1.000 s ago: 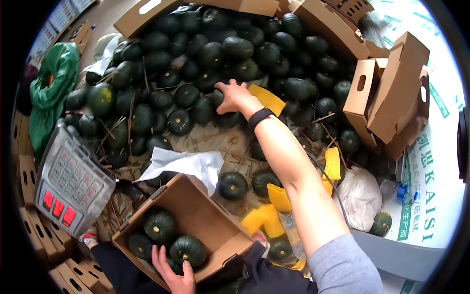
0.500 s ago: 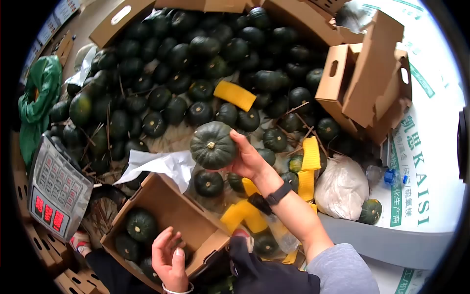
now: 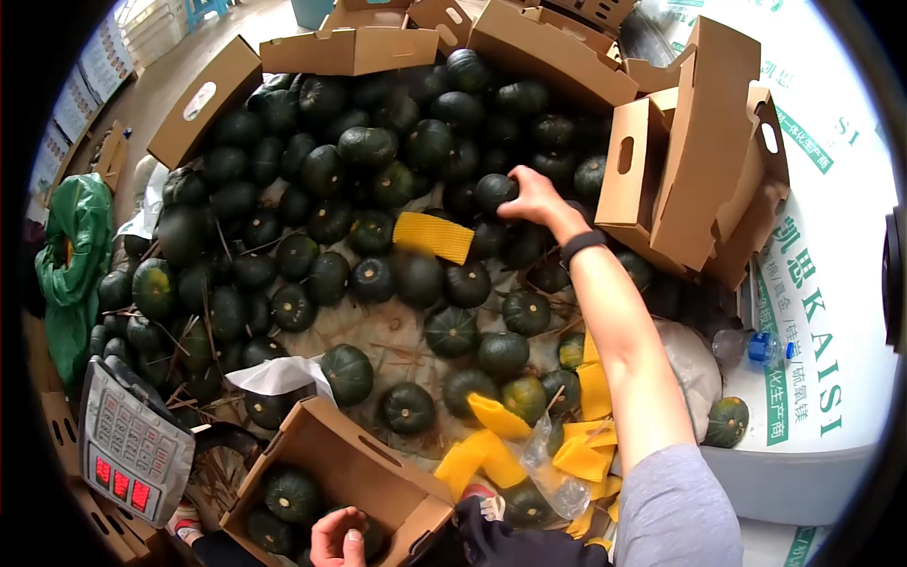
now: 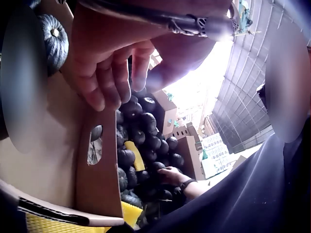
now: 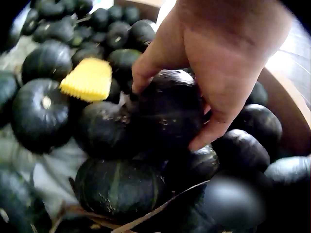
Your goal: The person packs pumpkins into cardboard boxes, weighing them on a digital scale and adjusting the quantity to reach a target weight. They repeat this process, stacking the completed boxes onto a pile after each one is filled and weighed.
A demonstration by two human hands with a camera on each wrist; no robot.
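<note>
While the right hand [image 3: 536, 197] works at the far right of the heap [image 3: 368, 146], its thumb and fingers curl round opposite sides of a dark green kabocha squash [image 5: 167, 114]. That squash sits crowded by others, with a yellow foam sleeve [image 5: 87, 80] near it; whether it is already clear of those beneath, I cannot tell. A sound hold probably needs the fingertips below the widest part, since rind this smooth may slip if gripped only near the top. Drawing it straight up, rather than dragging it sideways, should spare the skins and keep the heap from rolling. A dry stalk [image 5: 146, 216] lies close in front and is best kept out of the grip.

At the near end, the left hand [image 3: 338, 539] hangs over the open cardboard box [image 3: 345, 449], fingers loosely bent, gripping nothing that shows. Squashes [image 3: 292, 494] lie in the box's left part, bare cardboard to their right.
</note>
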